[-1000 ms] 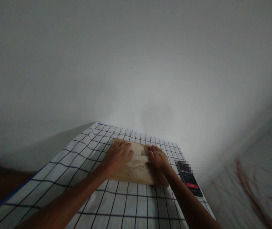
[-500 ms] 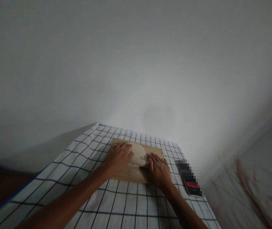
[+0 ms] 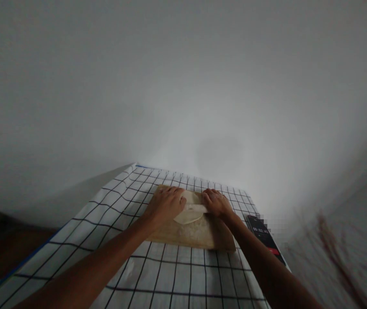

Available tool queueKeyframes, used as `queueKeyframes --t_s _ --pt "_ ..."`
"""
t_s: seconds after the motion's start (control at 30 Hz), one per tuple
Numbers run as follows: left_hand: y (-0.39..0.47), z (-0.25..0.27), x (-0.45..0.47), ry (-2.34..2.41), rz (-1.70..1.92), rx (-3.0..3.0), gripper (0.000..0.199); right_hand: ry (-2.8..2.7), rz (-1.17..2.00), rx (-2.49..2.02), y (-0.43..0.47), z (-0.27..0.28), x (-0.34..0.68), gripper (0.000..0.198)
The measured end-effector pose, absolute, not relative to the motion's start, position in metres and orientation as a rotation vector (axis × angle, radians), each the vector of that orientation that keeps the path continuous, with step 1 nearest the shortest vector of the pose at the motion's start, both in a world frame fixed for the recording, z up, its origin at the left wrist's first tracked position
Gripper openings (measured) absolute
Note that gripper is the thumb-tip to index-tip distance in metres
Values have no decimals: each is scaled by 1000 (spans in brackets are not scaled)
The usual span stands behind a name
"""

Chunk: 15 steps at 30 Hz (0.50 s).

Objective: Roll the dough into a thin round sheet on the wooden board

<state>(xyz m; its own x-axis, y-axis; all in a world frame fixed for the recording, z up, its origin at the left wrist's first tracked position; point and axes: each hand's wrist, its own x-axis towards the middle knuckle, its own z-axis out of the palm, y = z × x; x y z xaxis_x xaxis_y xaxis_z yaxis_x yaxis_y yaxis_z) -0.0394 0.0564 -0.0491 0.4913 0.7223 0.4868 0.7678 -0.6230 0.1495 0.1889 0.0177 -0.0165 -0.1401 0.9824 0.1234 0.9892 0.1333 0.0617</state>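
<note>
A pale flat sheet of dough lies on a wooden board. Across the dough runs a light-coloured rolling pin, its middle visible between my hands. My left hand is over the pin's left part, fingers curved forward and thumb toward the dough. Over its right end, my right hand has its fingers bent down around it. Both hands cover the pin's ends, and part of the dough is hidden beneath them.
A white cloth with a black grid covers the table. To the right of the board lies a phone with a timer on its dark screen, partly pixelated. A pale wall rises behind, and blurred brownish twigs stand at the right.
My right hand and the rolling pin have moved forward, away from me, over the dough. More of the board's near side now shows. The view has shifted slightly.
</note>
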Motion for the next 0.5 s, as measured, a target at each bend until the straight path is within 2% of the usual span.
queueKeyframes --t_s 0.13,0.33,0.5 --pt "72 -46 -35 -1370 -769 -2641 32 -2196 -99 -2149 47 -14 188 38" --pt "95 -35 -31 -1558 -610 -2635 40 -2098 -28 -2229 87 -15 188 66" --pt "111 -23 -30 -1692 -522 -2633 40 -2047 10 -2269 111 -16 188 60"
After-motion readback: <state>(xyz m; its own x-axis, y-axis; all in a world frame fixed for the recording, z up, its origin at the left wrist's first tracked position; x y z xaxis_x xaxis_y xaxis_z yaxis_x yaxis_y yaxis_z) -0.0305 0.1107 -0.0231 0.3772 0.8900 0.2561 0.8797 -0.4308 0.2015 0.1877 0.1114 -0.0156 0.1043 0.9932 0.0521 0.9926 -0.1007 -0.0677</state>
